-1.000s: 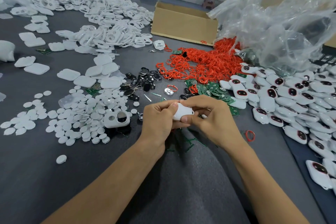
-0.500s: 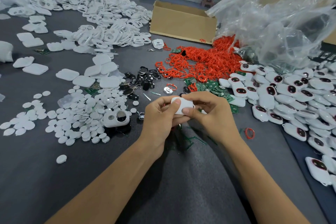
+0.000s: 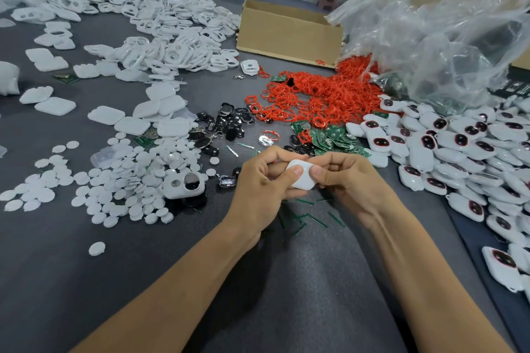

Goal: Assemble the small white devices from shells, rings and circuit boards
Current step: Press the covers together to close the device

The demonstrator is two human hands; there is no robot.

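Showing the head view: the left hand (image 3: 258, 183) and right hand (image 3: 347, 180) meet above the grey worktop (image 3: 86, 281), both clamped on one small white device (image 3: 301, 180) held between them. The fingers of each hand are curled round its edges, and both thumbs press side by side on its upper face. Just beyond the hands lie green circuit boards (image 3: 329, 136), with a heap of red rings (image 3: 324, 94) behind them. Finished devices (image 3: 459, 146) are piled at right, white discs (image 3: 129, 180) are spread at left, and white shells (image 3: 160, 23) are heaped at far left.
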